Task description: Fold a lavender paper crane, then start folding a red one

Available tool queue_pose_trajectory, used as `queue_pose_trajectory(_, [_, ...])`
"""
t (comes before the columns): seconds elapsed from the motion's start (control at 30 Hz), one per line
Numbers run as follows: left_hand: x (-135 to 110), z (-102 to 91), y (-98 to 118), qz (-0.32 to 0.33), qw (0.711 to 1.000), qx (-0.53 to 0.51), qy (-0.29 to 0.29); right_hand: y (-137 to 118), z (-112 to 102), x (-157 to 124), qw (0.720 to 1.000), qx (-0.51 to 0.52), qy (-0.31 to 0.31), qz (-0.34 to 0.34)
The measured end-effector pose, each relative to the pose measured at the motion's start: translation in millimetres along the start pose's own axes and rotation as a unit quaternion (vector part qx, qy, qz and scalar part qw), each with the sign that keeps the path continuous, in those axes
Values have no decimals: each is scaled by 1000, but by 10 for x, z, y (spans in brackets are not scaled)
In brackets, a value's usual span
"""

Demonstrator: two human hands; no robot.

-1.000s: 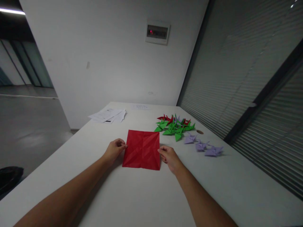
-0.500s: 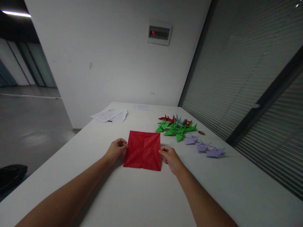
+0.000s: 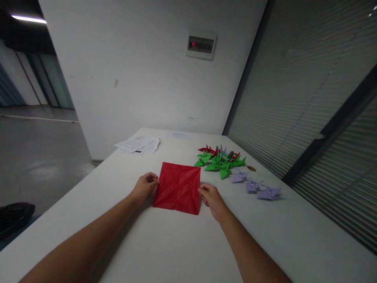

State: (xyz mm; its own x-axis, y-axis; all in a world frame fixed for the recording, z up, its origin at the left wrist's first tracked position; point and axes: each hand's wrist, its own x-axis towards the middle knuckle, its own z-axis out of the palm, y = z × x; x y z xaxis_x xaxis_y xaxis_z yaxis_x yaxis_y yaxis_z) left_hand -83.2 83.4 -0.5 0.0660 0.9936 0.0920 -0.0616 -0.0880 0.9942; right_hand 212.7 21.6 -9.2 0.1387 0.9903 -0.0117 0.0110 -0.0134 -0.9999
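A square sheet of red origami paper [image 3: 177,188], marked with crossing fold creases, is held spread out just over the table. My left hand [image 3: 145,186] pinches its left edge between thumb and fingers. On the opposite side, my right hand [image 3: 212,198] pinches the right edge, with the other fingers curled in. Beyond the paper to the right lies a cluster of folded paper cranes, with green cranes [image 3: 219,162] in front and red cranes [image 3: 209,149] behind. Several lilac cranes [image 3: 252,186] sit in a slanting row nearer my right hand.
White printed sheets [image 3: 138,144] lie at the table's far left, and another sheet [image 3: 178,135] is near the wall. A round brown spot [image 3: 251,168] shows on the white table [image 3: 165,247] beside the cranes. Window blinds [image 3: 282,102] border the right side.
The view has shifted slightly. The red paper has turned a little clockwise, its right side now slightly lower. Both hands keep their pinch on its edges.
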Motion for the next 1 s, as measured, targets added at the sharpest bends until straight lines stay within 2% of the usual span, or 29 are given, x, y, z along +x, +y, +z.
queue_pose_trajectory(0.53, [-20,19,26,-3,1000,-7,-15,-24,-25,14,996,-48,54,-59])
queue_pose_trajectory(1.0, [-32,17,34,-2,1000,0,-14,20,-29,34,996,-51,55,-50])
